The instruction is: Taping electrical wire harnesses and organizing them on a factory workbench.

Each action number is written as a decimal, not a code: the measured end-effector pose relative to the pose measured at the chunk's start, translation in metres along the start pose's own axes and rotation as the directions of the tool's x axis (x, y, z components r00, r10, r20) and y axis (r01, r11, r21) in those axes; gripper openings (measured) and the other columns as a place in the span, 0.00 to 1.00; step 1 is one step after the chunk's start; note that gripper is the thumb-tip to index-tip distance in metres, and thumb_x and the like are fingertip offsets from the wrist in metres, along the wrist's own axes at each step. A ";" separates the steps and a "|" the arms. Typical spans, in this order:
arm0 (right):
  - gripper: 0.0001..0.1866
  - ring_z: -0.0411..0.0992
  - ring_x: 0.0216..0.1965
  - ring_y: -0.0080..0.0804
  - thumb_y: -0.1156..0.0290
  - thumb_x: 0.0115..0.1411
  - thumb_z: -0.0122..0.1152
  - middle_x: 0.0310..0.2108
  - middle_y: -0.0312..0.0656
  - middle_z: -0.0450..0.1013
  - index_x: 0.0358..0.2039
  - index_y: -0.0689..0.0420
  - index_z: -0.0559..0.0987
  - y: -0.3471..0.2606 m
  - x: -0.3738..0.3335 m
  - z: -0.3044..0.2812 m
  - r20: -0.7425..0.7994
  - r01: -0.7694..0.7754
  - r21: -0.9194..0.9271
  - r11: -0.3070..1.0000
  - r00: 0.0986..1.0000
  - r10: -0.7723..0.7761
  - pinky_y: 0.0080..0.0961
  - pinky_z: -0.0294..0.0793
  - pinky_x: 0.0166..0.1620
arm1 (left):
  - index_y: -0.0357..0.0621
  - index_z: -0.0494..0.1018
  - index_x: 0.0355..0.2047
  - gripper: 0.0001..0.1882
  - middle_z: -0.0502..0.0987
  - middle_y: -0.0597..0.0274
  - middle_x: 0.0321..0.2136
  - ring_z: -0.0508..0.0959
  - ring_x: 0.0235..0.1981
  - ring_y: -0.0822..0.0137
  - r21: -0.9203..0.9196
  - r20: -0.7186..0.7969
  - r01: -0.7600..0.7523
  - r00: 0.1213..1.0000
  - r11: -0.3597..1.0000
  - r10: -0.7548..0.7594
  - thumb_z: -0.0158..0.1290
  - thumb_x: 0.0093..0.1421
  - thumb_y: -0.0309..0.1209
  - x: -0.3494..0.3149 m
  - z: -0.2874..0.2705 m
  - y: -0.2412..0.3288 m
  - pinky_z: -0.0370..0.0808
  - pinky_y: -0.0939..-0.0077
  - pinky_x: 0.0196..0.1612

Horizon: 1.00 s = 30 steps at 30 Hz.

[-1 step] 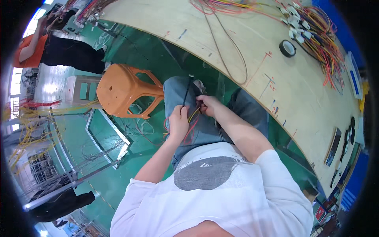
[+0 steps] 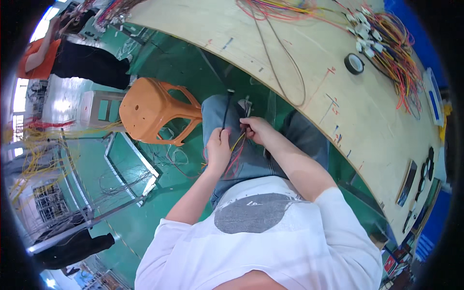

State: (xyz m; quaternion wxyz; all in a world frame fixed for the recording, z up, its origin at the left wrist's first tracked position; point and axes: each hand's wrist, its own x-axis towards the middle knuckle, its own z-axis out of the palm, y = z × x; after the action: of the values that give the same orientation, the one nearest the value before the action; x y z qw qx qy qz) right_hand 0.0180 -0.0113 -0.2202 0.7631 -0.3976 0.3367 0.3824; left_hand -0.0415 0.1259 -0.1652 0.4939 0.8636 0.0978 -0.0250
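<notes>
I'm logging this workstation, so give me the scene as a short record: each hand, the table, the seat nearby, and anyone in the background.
Left hand: holds a black cable that points up past the fingers
Right hand: fingers at yellow wires; exact grip unclear
Table: black tape roll, wire bundle with white plugs
Seat: orange stool, left of the knees
Background: person in an orange top
</notes>
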 end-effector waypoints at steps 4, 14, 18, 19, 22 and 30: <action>0.06 0.60 0.13 0.16 0.70 0.52 0.54 0.17 0.34 0.66 0.24 0.59 0.70 -0.020 -0.094 0.058 0.269 0.397 -0.203 0.895 0.901 -0.339 0.13 0.57 0.14 | 0.35 0.61 0.36 0.10 0.72 0.56 0.28 0.72 0.27 0.73 -0.548 0.046 0.158 0.986 0.822 -0.159 0.34 0.61 0.30 0.003 -0.021 0.044 0.70 0.80 0.32; 0.10 0.70 0.23 0.23 0.76 0.55 0.50 0.28 0.41 0.69 0.38 0.64 0.68 -0.074 -0.198 0.135 0.593 0.542 -0.189 0.819 0.728 -0.345 0.18 0.73 0.27 | 0.39 0.60 0.39 0.10 0.65 0.70 0.18 0.59 0.11 0.84 -0.653 0.082 0.018 0.996 0.757 0.046 0.40 0.59 0.31 -0.031 -0.112 0.134 0.53 0.91 0.13; 0.07 0.69 0.18 0.20 0.75 0.51 0.56 0.20 0.39 0.70 0.29 0.64 0.70 -0.072 -0.209 0.151 0.561 0.645 -0.320 0.694 0.719 -0.410 0.15 0.70 0.21 | 0.36 0.63 0.36 0.10 0.67 0.68 0.16 0.60 0.10 0.83 -0.609 0.173 0.034 0.981 0.793 0.091 0.40 0.58 0.30 -0.036 -0.138 0.145 0.55 0.91 0.13; 0.08 0.69 0.17 0.19 0.74 0.49 0.59 0.18 0.38 0.69 0.25 0.63 0.70 -0.072 -0.215 0.156 0.539 0.640 -0.338 0.690 0.733 -0.416 0.14 0.69 0.19 | 0.36 0.63 0.36 0.10 0.67 0.68 0.16 0.61 0.10 0.83 -0.588 0.213 0.045 0.972 0.808 0.102 0.40 0.58 0.30 -0.036 -0.141 0.146 0.56 0.91 0.13; 0.05 0.69 0.16 0.24 0.78 0.49 0.57 0.19 0.43 0.70 0.23 0.65 0.70 -0.069 -0.220 0.166 0.544 0.715 -0.336 0.613 0.679 -0.493 0.17 0.69 0.18 | 0.37 0.63 0.33 0.09 0.67 0.67 0.16 0.62 0.10 0.81 -0.670 0.073 -0.026 0.992 0.742 0.101 0.40 0.59 0.32 -0.037 -0.139 0.147 0.57 0.90 0.12; 0.09 0.66 0.15 0.21 0.69 0.55 0.53 0.37 0.52 0.70 0.23 0.58 0.64 -0.123 -0.216 0.173 0.519 0.741 0.073 0.668 0.544 -0.660 0.14 0.66 0.16 | 0.40 0.61 0.30 0.05 0.65 0.68 0.15 0.61 0.13 0.81 -0.699 -0.019 -0.154 0.980 0.698 0.197 0.40 0.59 0.29 -0.041 -0.151 0.134 0.57 0.89 0.16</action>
State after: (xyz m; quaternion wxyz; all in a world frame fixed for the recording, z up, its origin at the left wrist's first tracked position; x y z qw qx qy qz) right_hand 0.0555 0.0218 0.0790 0.8778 -0.4420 -0.0934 0.1594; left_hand -0.0641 0.1837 0.0318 0.7853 0.6180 0.0031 0.0364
